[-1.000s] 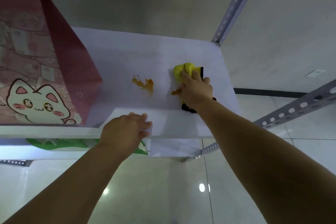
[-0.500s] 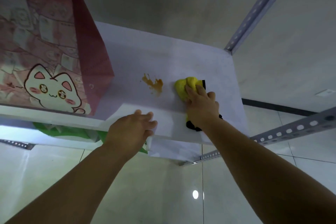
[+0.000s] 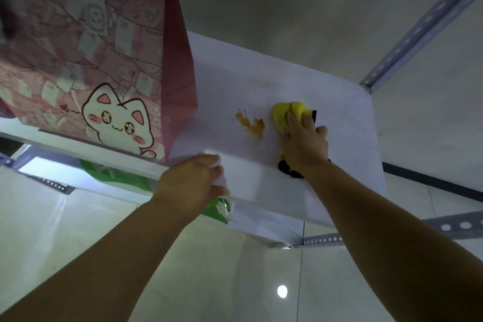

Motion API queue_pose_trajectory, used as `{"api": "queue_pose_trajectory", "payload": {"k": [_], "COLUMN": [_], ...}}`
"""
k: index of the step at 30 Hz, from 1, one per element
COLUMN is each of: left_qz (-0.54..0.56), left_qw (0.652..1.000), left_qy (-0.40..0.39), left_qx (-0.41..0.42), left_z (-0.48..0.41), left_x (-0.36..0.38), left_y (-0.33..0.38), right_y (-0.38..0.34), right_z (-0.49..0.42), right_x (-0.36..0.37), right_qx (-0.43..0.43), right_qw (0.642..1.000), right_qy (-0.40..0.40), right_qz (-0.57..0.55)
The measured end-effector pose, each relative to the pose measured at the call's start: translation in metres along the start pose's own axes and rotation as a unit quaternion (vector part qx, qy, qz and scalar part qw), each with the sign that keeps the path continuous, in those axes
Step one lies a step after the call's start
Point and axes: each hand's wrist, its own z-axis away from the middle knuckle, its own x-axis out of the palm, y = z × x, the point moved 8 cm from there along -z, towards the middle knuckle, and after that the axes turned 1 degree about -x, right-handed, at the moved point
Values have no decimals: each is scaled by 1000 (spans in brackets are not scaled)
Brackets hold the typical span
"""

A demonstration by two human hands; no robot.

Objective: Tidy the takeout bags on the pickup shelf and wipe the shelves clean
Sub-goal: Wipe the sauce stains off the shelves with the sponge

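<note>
Right grip (image 3: 304,144) lies flat on the cloth (image 3: 283,115), fingers laid over the yellow wad and pressing it down onto the shelf (image 3: 261,81), not pinching it; the cloth's black end sticks out under the wrist at the front edge. Palm-down pressure suits a scrubbing stroke, so this looks like the wiping step. Stain (image 3: 252,125), an orange-brown smear, sits just beside the cloth on its left, not yet covered, apart from the fingertips; the next stroke likely needs to go left across it. Left grip (image 3: 193,183) is curled over the shelf's front lip, fingers on top and thumb seemingly below, probably to brace the thin board and steady the reach while the other arm pushes. Pink bag (image 3: 91,65) with a cat print stands upright on the left part of the same shelf, well apart from the stain, so it leaves wiping room. Green bag (image 3: 117,178) shows on the level below, partly hidden by the left grip. Smear risk: dragging the stain wider rather than lifting it.
</note>
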Motion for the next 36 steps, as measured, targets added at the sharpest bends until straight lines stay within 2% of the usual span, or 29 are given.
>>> {"api": "queue_pose_trajectory", "payload": {"k": [5, 12, 16, 19, 22, 27, 29, 31, 34, 36], "left_qz": [-26, -2, 25, 36, 44, 71, 90, 107, 124, 117], "left_qw": [999, 1000, 999, 999, 998, 994, 991, 986, 981, 982], "left_qy": [3, 22, 26, 38, 51, 81, 102, 130, 147, 142], "left_qx": [17, 19, 3, -3, -5, 9, 2, -15, -39, -34], "left_z": [0, 0, 2, 5, 8, 9, 11, 14, 16, 17], "left_x": [-6, -6, -3, 0, 4, 4, 3, 0, 2, 2], "left_y": [4, 3, -2, -2, -2, -3, -6, -8, -10, -8], "right_y": [-40, -84, -89, -72, -45, -19, -35, -65, -95, -89], "right_z": [-48, -44, -3, 39, 60, 14, -4, -5, 19, 47], "right_x": [5, 15, 15, 12, 10, 4, 5, 11, 19, 18], "right_qx": [-18, -189, -306, -350, -318, -92, -51, -84, -198, -268], "right_qw": [999, 979, 951, 936, 948, 996, 999, 996, 980, 963], "right_qy": [-30, -58, -42, -33, -6, 10, 2, -4, 1, 15], "right_qz": [29, 47, 19, -7, -1, 12, 7, 11, 22, 18]}}
